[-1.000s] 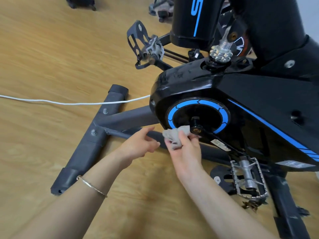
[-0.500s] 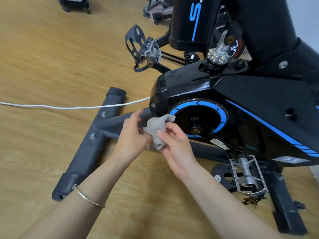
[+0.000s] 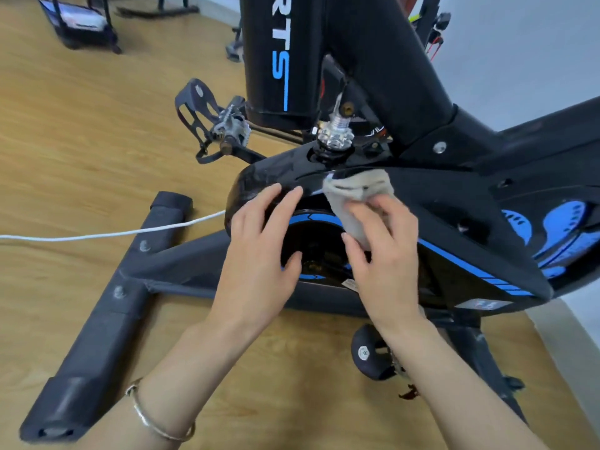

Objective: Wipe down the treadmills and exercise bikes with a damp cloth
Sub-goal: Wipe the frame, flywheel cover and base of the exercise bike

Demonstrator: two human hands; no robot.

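Observation:
A black exercise bike (image 3: 454, 203) with blue stripes fills the middle and right of the head view. My right hand (image 3: 383, 251) presses a crumpled grey cloth (image 3: 354, 193) against the upper edge of the bike's glossy drive cover, fingers bent over the cloth. My left hand (image 3: 259, 248) lies beside it with straight fingers, its fingertips touching the cover's rounded left end above the blue ring. A bracelet sits on my left wrist. The crank hub is hidden behind my hands.
The bike's grey floor stabiliser bar (image 3: 110, 303) runs across the wooden floor at lower left. A white cord (image 3: 97, 235) lies across the floor to the bike. One pedal (image 3: 224, 125) sticks out at the far side, another (image 3: 373, 355) hangs low near my right forearm. Other equipment (image 3: 81, 24) stands at the back.
Both hands rose from beside the blue ring to the top of the drive cover. My left hand let go of the cloth, and my right hand carried it up and right. The camera came closer.

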